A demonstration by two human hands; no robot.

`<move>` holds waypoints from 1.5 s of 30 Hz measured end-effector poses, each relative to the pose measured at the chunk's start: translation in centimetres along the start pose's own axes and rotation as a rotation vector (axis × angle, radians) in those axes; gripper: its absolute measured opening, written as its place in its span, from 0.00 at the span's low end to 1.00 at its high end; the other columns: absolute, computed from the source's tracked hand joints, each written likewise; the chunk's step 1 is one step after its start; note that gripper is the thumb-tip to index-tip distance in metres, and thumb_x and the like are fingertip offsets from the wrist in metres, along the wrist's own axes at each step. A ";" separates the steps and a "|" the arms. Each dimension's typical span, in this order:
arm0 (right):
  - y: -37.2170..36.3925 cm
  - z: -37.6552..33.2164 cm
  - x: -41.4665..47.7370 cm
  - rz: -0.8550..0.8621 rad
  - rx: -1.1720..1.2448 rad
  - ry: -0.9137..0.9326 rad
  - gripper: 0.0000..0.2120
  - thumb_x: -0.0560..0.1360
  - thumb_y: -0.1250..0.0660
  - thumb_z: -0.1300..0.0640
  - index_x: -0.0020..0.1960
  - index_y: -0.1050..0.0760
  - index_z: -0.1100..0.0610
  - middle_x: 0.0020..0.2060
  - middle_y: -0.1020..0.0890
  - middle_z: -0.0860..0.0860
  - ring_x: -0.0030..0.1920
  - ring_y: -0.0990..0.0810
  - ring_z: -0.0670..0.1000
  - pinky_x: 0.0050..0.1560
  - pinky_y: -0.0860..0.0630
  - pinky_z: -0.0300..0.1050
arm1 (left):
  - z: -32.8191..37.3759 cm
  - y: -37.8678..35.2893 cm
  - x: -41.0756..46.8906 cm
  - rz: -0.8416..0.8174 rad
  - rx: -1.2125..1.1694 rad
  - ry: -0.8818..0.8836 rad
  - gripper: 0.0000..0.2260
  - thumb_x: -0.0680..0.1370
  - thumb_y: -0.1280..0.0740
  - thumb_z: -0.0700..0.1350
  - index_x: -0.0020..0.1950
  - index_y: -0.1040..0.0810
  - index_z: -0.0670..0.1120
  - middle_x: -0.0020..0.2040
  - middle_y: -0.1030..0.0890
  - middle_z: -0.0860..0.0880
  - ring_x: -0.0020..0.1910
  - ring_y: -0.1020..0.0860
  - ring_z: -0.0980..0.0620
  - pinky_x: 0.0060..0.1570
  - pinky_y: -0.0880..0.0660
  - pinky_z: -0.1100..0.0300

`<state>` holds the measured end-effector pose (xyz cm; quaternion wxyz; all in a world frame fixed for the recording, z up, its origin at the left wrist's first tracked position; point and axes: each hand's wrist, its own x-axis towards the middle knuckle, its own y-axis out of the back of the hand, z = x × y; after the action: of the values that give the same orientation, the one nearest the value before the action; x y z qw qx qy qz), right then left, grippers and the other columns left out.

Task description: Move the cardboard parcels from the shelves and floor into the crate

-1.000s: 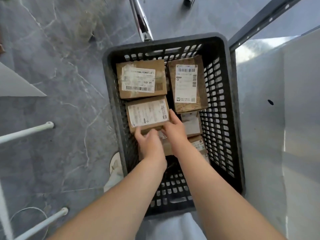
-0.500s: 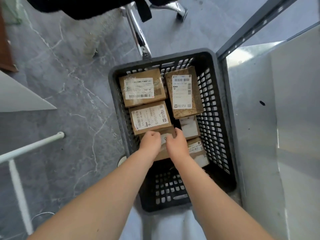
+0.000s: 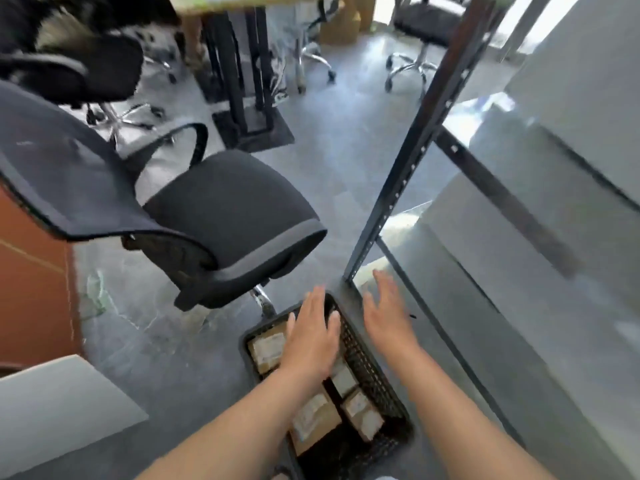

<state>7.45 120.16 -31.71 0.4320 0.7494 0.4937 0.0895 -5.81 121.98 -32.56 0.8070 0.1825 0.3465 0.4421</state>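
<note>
Office floor [image 3: 346, 161], crate [image 3: 377, 379] of parcels [image 3: 313, 419] at shelf [image 3: 388, 209] corner; left hand [image 3: 311, 337], right hand [image 3: 388, 317] empty, fingers straight. Scan shelf before reaching.

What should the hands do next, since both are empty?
Probably reach toward the shelf on the right and look there for another parcel. The left hand and the right hand are both open and hold nothing, the left over the crate, the right just beside it. Several parcels lie in the crate, and no loose one shows close by.
</note>
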 end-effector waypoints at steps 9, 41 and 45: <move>21.4 -10.2 -11.5 0.463 -0.214 0.263 0.26 0.83 0.48 0.55 0.80 0.50 0.53 0.79 0.50 0.47 0.78 0.57 0.45 0.78 0.60 0.49 | 19.3 15.6 -7.7 0.419 0.291 -0.622 0.26 0.84 0.50 0.50 0.81 0.56 0.49 0.81 0.55 0.53 0.79 0.59 0.57 0.77 0.62 0.49; 34.0 33.0 -101.1 1.292 -0.218 -1.164 0.30 0.82 0.45 0.50 0.79 0.52 0.57 0.78 0.49 0.56 0.78 0.54 0.55 0.77 0.57 0.51 | 33.5 -39.3 -86.0 -0.558 0.338 -2.115 0.26 0.85 0.52 0.50 0.81 0.55 0.46 0.81 0.53 0.50 0.80 0.56 0.54 0.77 0.59 0.45; 30.6 36.2 -107.5 1.265 -0.197 -1.367 0.30 0.82 0.45 0.50 0.79 0.52 0.57 0.78 0.48 0.55 0.78 0.55 0.54 0.77 0.58 0.52 | 32.4 -44.5 -91.5 -0.712 0.283 -2.192 0.26 0.84 0.52 0.51 0.81 0.53 0.46 0.81 0.51 0.50 0.80 0.55 0.53 0.77 0.57 0.44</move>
<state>-5.31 7.78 0.11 0.5611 0.7286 -0.3768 -0.1106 9.89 21.34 -0.48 0.7254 0.4484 -0.4599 -0.2474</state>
